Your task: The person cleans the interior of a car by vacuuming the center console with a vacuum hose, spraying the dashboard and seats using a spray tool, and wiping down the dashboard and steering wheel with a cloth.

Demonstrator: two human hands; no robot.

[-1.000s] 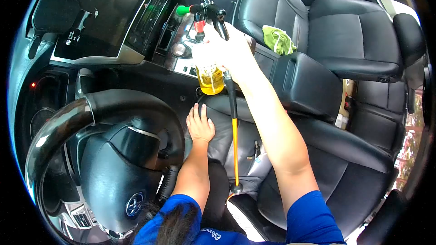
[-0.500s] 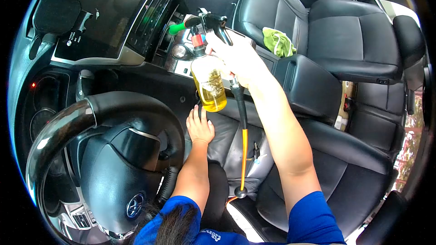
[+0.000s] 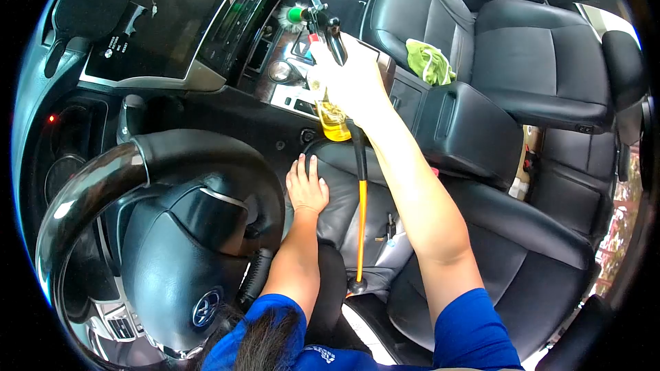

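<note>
My right hand [image 3: 347, 82] is wrapped round the black handle of a spray gun [image 3: 334, 36], above the centre console. The gun has a green nozzle with a pale brush round its tip, and its bottle [image 3: 333, 124] holds yellow liquid, partly hidden by the hand. An orange hose [image 3: 361, 227] hangs from the gun down to the driver's seat. Flat on the black seat [image 3: 337, 213] rests my left hand [image 3: 307, 185], fingers spread, with nothing in it. The nozzle is over the console near its front end, beside the gear knob [image 3: 280, 71].
The steering wheel [image 3: 206, 158] fills the lower left. A green cloth [image 3: 430, 62] lies on the passenger seat [image 3: 447, 20]. Behind the console panel stands a black armrest box [image 3: 471, 130]. A dark screen [image 3: 155, 20] is at the upper left.
The spray gun first dipped towards me and left, then rose again to the upper right, its bottle now more covered by my right hand. My left hand has stayed on the seat.
</note>
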